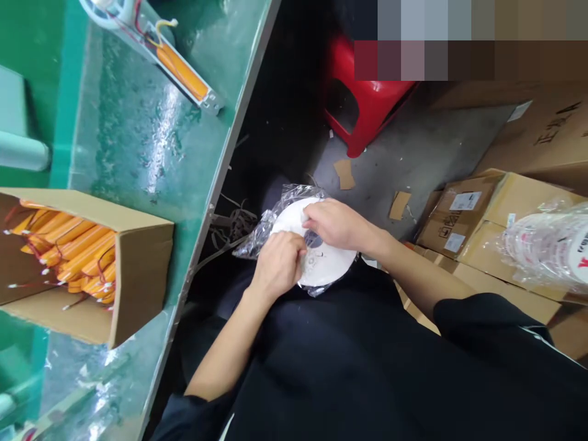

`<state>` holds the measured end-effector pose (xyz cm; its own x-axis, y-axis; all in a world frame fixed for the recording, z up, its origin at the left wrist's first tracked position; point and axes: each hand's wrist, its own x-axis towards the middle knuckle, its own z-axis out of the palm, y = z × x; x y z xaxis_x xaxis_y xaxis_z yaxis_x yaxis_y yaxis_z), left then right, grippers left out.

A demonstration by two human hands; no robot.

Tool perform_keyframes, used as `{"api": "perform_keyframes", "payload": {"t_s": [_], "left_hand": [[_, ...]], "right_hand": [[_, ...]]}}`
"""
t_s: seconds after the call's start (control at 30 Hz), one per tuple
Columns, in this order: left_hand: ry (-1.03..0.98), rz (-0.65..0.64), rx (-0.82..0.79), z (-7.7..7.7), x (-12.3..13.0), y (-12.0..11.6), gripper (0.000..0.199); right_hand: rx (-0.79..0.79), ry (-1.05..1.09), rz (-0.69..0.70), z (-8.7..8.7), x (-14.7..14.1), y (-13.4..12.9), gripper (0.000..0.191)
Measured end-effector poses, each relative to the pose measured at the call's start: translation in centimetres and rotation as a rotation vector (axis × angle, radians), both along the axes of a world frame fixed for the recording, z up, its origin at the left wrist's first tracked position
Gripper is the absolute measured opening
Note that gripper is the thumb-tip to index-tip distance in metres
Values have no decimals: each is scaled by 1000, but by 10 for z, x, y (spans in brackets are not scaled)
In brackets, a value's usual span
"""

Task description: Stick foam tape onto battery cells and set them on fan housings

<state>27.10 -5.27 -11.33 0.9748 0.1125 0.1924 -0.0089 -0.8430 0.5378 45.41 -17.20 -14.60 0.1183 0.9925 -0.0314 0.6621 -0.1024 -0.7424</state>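
Observation:
A round white disc [335,263] with a hole near its middle rests on the lap, partly wrapped in clear crinkled plastic film [263,236]. My left hand [278,262] lies over the disc's left side with its fingers curled closed. Just above and to the right, my right hand [331,222] is closed in a pinch at the disc's upper part. The two hands are close together. What the fingertips hold, if anything, is too small to make out.
On the green-topped table [193,165] at left are an open carton [142,263] of orange wired packs and a grey device part [133,46]. A red stool [367,110] stands on the floor. Cartons [487,257] and plastic-wrapped rolls [546,245] are at right.

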Motion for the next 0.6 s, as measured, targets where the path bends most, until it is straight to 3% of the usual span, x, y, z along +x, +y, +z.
{"api": "perform_keyframes", "payload": {"t_s": [0.17, 0.27, 0.33, 0.4, 0.47, 0.53, 0.6], "left_hand": [[-104, -151, 16, 19, -3, -6, 22], [-156, -206, 15, 32, -3, -6, 22], [-185, -239, -10, 42, -2, -7, 20], [-184, -237, -41, 51, -5, -8, 20], [-164, -202, -50, 55, -13, -10, 20], [-167, -149, -62, 52, -27, -12, 19], [-216, -58, -139, 42, -45, -14, 19]], "right_hand": [[263, -43, 20, 13, -8, -3, 23], [396, -56, 44, 12, -20, -11, 43], [400, 51, -15, 11, -26, -14, 47], [357, 249, -170, 15, -26, -13, 44], [347, 507, -423, 21, -20, -10, 38], [383, 819, -670, 28, -9, -5, 38], [395, 1153, -782, 33, 3, -2, 43]]}}
